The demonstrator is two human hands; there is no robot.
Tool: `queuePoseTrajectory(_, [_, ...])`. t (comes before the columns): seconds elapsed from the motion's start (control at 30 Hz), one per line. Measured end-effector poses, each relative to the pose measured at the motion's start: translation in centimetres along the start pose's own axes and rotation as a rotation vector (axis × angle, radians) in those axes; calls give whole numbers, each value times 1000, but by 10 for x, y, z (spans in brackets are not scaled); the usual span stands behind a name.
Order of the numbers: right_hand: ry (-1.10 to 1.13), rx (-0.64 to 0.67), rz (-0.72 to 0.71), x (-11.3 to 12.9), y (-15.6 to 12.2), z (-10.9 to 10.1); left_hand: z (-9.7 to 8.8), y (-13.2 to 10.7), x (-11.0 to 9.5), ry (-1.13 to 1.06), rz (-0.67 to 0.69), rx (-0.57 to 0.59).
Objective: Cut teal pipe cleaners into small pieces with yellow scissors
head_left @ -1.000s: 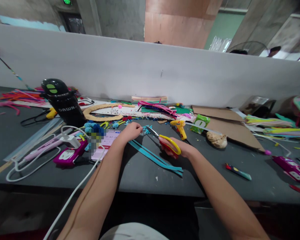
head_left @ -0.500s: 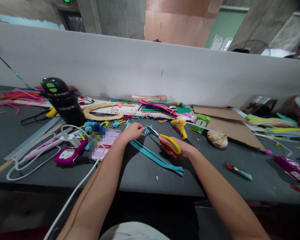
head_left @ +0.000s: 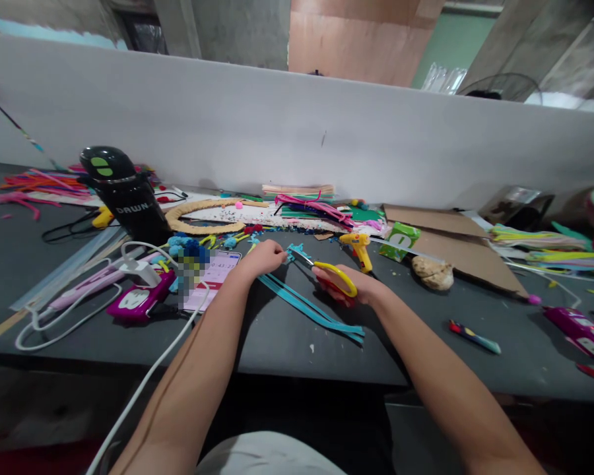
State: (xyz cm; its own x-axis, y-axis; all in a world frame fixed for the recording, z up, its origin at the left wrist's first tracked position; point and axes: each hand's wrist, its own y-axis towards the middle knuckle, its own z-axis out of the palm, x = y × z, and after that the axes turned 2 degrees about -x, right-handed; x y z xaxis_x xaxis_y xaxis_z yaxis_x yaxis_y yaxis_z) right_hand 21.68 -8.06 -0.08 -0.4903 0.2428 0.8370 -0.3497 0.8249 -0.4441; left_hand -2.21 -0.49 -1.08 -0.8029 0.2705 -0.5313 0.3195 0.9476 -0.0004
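Observation:
My right hand (head_left: pixel 344 285) is closed around the handles of scissors (head_left: pixel 337 276) with yellow and red grips. Their blades point left and away from me, toward small blue fuzzy clippings (head_left: pixel 299 249) on the table. My left hand (head_left: pixel 268 257) is pinched just left of the blade tips, its fingertips beside the clippings. What lies between those fingertips is too small to make out. Several long light-blue pipe cleaners (head_left: pixel 311 309) run across the table from below my left hand toward the lower right.
Left of my arm are a phone (head_left: pixel 218 272), a magenta power strip (head_left: pixel 141 298) with a white cable, and a black bottle (head_left: pixel 133 208). Behind my right hand stand a yellow glue gun (head_left: pixel 359 249) and a green packet (head_left: pixel 400 241). Cardboard (head_left: pixel 470 260) and a utility knife (head_left: pixel 475 336) lie rightward.
The blue clippings at the blade tips look more spread to the right. The scissors have shifted slightly, and my left hand stays nearly in place. The whole view has tilted a little.

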Motion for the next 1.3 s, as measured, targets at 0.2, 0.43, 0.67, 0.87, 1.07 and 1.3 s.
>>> queuePoseTrajectory(0.2, [23, -13, -6, -1, 1, 0, 0, 1, 2, 26, -27, -19])
queuePoseTrajectory(0.43, [1, -5, -23, 2, -1, 2, -2, 0, 3, -1, -30, -24])
queuePoseTrajectory(0.67, [-6, -29, -58, -3, 0, 2, -4, 0, 4, -14, -26, -67])
queuePoseTrajectory(0.87, [138, -41, -38, -11, -1, -1, -8, 1, 5, -1, -30, -96])
queuePoseTrajectory(1.07, [105, 43, -88, -5, -10, -2, -5, 2, 3, -39, -9, -130])
queuePoseTrajectory(1.3, [40, 40, -98, -3, -10, 0, 0, 6, 2, -37, 24, -141])
